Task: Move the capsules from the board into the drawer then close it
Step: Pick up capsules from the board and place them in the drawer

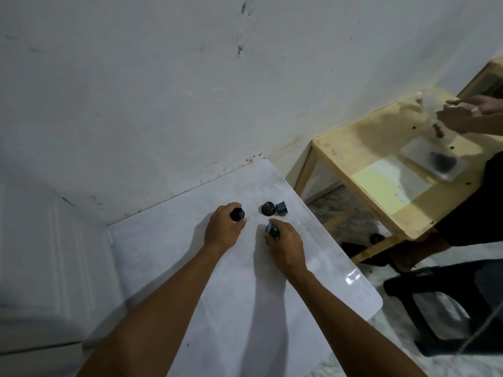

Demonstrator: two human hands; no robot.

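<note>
Board (239, 308) lay white and flat, drawer not in view. Step judged as pickup of 2 capsules, 1 per hand; best done by pinching each at the body, lifting straight up, and keeping clear of the 2 loose ones so they don't roll off the near edge. Left hand (224, 231) was clamped on a black capsule (237, 214) at its fingertips. Right hand (285, 247) was closed around a bluish capsule (271, 230). Dark capsule (268, 208) stood free just beyond the right hand, a tipped capsule (282, 207) touching or just beside it.
</note>
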